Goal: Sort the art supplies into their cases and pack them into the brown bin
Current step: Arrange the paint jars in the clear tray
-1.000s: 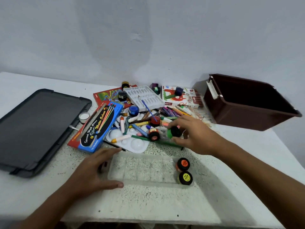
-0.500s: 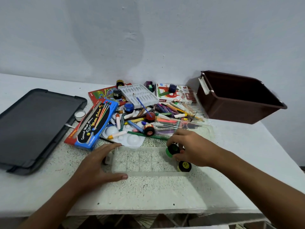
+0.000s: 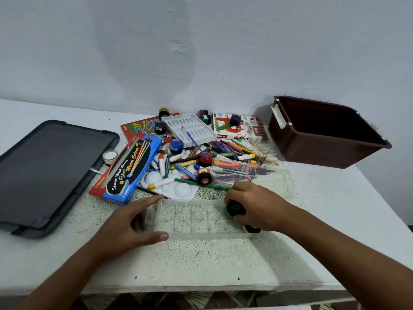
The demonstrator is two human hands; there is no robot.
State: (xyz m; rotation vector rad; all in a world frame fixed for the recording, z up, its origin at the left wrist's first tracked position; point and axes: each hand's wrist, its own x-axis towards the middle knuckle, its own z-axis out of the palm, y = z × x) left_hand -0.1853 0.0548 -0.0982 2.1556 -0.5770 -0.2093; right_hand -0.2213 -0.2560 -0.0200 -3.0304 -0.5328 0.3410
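A green paint pot (image 3: pixel 232 210) is gripped by the curled fingers of the right hand (image 3: pixel 257 206) at the right end of the clear tray (image 3: pixel 190 217) on the desk (image 3: pixel 201 265), while the tray's left end is steadied by the left hand (image 3: pixel 131 227), fingers straight and spread, with the brown bin (image 3: pixel 312 151) standing well apart at the back right.

A speckled white table (image 3: pixel 201 262) meets a plain, perhaps grey wall (image 3: pixel 201 52).

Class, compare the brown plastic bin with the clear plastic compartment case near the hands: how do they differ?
The brown plastic bin is opaque and deep; the clear plastic compartment case is see-through and shallow. The bin stands untouched at the far right; the left hand rests against the case. Both are open-topped.
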